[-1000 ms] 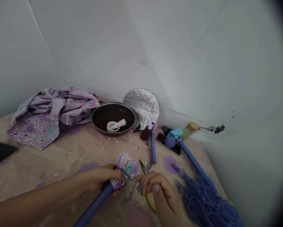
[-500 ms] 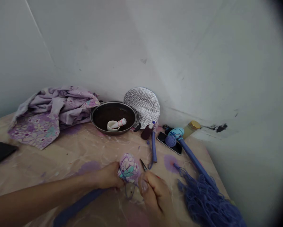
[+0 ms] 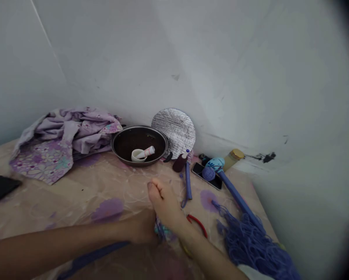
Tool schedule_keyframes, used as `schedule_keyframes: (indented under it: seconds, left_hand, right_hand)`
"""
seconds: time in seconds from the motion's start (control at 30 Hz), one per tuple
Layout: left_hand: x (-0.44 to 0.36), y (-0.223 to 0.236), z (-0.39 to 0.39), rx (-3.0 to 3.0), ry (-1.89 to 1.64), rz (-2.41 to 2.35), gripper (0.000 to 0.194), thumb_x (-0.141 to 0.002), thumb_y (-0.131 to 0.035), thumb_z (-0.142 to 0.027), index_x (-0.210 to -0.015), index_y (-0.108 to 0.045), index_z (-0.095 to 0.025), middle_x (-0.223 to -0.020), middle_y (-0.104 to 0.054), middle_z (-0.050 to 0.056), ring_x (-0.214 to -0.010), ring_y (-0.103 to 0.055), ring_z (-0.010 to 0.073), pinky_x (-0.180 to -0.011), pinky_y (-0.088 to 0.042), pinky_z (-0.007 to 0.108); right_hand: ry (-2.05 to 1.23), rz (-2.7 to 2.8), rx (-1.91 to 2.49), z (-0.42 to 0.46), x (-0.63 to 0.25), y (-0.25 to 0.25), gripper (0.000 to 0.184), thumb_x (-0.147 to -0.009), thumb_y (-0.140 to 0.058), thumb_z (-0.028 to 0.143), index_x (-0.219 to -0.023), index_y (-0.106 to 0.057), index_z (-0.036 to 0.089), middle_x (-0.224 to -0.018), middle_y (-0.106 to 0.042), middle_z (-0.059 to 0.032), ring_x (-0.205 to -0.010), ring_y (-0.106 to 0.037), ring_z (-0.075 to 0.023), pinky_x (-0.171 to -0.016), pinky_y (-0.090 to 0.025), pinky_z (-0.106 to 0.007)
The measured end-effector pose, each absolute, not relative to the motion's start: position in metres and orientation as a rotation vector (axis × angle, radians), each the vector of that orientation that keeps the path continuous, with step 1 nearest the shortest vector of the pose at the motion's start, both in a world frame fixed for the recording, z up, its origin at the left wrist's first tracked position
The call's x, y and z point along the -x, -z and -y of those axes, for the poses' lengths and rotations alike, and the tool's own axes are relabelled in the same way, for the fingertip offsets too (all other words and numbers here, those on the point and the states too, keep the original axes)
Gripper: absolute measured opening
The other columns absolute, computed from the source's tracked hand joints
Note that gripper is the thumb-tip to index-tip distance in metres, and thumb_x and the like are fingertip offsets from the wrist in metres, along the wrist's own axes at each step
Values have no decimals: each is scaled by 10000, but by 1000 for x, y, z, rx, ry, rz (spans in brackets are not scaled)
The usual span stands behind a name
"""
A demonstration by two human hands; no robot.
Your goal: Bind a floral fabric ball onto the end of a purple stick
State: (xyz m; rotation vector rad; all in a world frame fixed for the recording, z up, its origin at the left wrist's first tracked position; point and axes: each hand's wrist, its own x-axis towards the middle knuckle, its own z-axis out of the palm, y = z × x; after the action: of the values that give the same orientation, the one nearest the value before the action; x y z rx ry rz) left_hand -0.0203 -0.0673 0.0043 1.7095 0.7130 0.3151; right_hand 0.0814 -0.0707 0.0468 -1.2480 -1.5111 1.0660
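In the lower middle, my left hand (image 3: 145,227) is closed around a stick wrapped in blue-purple yarn (image 3: 100,252), whose padded head of floral cloth (image 3: 170,233) shows only in part. Yarn strands cross the cloth just beside my fingers. My right hand (image 3: 164,202) is above and in front of that head, thumb and fingers pinched together; the yarn strand at its fingertips is too thin to make out clearly now. Its forearm hides part of the floral head. Red-handled scissors (image 3: 198,224) lie on the table beneath the right forearm, partly covered.
A dark pan (image 3: 124,159) holds a white cup (image 3: 137,155). Behind it leans a silvery disc (image 3: 176,130). Crumpled floral cloth (image 3: 58,144) lies left. A phone (image 3: 198,170), a blue-headed mallet (image 3: 235,190), a jar (image 3: 234,157) and loose yarn (image 3: 256,241) are at right.
My right hand has moved up, forward and left across the floral head, uncovering the red scissors handle. The left hand has shifted slightly and turned the head downward.
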Motion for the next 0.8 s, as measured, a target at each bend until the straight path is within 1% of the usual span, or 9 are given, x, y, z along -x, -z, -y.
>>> schedule_keyframes:
  seconds: [0.1,0.2,0.27,0.3,0.37,0.43,0.57,0.67,0.8]
  left_hand:
    - [20,-9,68,-1781,-235,-598,215,-594,-617,-171,-794,-693,-187,-832,-670,-10,-806,-580,194,-824,-439,269]
    - [25,-11,65,-1674,-76,-639,226,-654,-635,-339,-791,-679,-164,-630,-599,-26,-576,-535,140,-590,-457,238]
    - [30,-9,63,-1501,34,-717,291,-633,-650,-419,-757,-655,-156,-516,-511,-48,-442,-447,103,-436,-394,210]
    - [31,-7,62,-1423,68,-750,295,-604,-669,-420,-729,-643,-154,-490,-487,-55,-409,-418,93,-395,-364,201]
    - [34,-1,60,-1324,75,-785,286,-545,-708,-376,-712,-637,-154,-501,-502,-53,-405,-415,85,-376,-355,190]
    - [37,6,56,-1285,62,-826,282,-518,-714,-330,-731,-645,-159,-530,-531,-48,-417,-430,84,-374,-362,183]
    - [43,13,49,-1335,44,-895,240,-532,-667,-288,-740,-643,-169,-529,-538,-49,-417,-442,87,-356,-353,171]
    - [45,4,52,-1465,100,-867,203,-534,-666,-280,-709,-649,-177,-527,-542,-49,-413,-447,92,-357,-344,173]
    - [44,-20,68,-1580,280,-650,200,-509,-717,-316,-668,-677,-201,-526,-572,-38,-433,-479,125,-369,-356,202]
  right_hand:
    - [-1134,1397,1258,47,-90,-31,250,-870,-311,258,-623,-303,229,-507,-287,90,-406,-283,-79,-408,-232,-199]
    - [-1151,1377,1243,43,-109,-38,265,-900,-258,278,-645,-316,231,-527,-356,76,-427,-376,-92,-450,-345,-215]
    - [-1123,1440,1227,50,-124,-57,263,-900,-331,289,-658,-399,211,-629,-483,30,-574,-490,-116,-570,-403,-244]
    - [-1083,1510,1224,56,-131,-69,240,-887,-401,277,-666,-452,198,-696,-520,11,-672,-511,-129,-642,-401,-256]
    - [-778,1847,1320,70,-146,-94,255,-897,-421,251,-656,-479,191,-732,-510,0,-753,-485,-146,-687,-366,-270]
    - [-691,2028,1378,83,-159,-115,285,-899,-437,240,-619,-443,190,-687,-458,13,-699,-445,-137,-623,-334,-255]
    - [-994,1949,1368,98,-184,-137,319,-920,-432,339,-634,-408,201,-576,-349,57,-516,-340,-96,-488,-274,-225]
    - [-1125,1714,1240,87,-193,-132,317,-913,-434,434,-688,-423,212,-532,-315,83,-433,-286,-80,-427,-245,-211]
    - [-734,1647,1340,44,-184,-96,311,-884,-489,404,-652,-471,198,-558,-370,62,-501,-336,-96,-496,-294,-219]
